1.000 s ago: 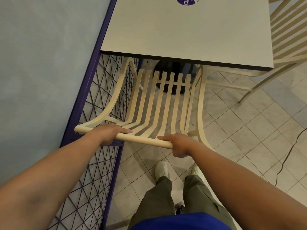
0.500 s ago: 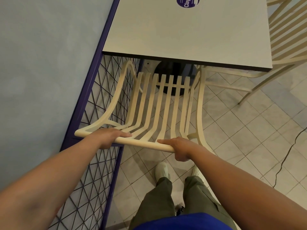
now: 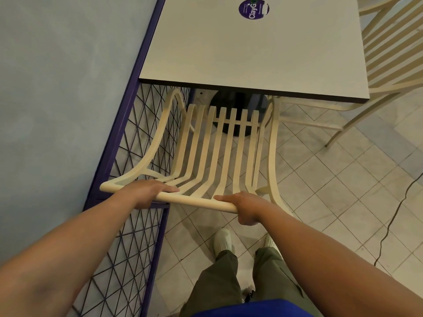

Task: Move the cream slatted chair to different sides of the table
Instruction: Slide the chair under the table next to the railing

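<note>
The cream slatted chair (image 3: pixel 219 152) stands at the near edge of the square pale-grey laminate table (image 3: pixel 251 53). Its seat front reaches the round black table base (image 3: pixel 238 101) just below that edge, and its back faces away from the table, toward the person. The left hand (image 3: pixel 148 193) and right hand (image 3: pixel 246 208) both grip the chair's top rail, thumbs lying along it and pointing inward. The right hand's fingers are curled round the underside. The rail runs roughly parallel to the table's near edge, so the whole chair lies ahead of the grip, between the hands and the table.

The left hand grips on the table's left side, next to the purple wire-mesh partition (image 3: pixel 128 138) that runs along that side just beside the chair's left arm, so no room opens there. A second cream slatted chair (image 3: pixel 389 53) occupies the table's right side. Open tiled floor lies off the table's near right corner, crossed farther out by a thin black cable (image 3: pixel 393 213). The chair likely has to come straight back from the near edge before swinging right.
</note>
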Available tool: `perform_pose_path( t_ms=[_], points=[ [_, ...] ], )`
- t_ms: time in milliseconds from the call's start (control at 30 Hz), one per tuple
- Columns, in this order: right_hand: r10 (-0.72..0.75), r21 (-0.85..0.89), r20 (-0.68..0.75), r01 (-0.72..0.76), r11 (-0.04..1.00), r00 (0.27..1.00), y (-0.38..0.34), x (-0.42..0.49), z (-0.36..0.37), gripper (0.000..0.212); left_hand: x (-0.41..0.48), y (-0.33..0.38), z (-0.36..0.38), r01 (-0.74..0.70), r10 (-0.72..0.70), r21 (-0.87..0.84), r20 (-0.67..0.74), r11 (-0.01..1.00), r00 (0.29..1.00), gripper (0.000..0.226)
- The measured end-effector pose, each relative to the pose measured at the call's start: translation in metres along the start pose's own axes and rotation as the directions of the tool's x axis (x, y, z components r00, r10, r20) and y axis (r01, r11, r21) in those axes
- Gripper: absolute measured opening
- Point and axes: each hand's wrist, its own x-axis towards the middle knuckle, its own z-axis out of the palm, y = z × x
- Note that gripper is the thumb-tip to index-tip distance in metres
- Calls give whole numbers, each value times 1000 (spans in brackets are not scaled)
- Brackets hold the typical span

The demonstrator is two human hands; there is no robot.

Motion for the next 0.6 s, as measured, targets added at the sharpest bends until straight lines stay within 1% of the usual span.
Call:
perform_pose_path(
  t_ms=[167, 367, 600],
  points=[
    [12, 0, 5, -12, 1000, 1000, 0, 2, -2, 91, 0, 1, -2, 7, -7, -9, -5, 1000, 1000, 96],
    [9, -12, -9, -9, 1000, 1000, -2, -6, 0, 89, -5, 6, 0, 13, -13, -22, 11, 1000, 1000, 96],
    [29, 15, 8, -29, 999, 1000, -12, -19, 30, 91, -24, 9, 31, 6, -4, -32, 38, 999, 999, 107]
  ],
)
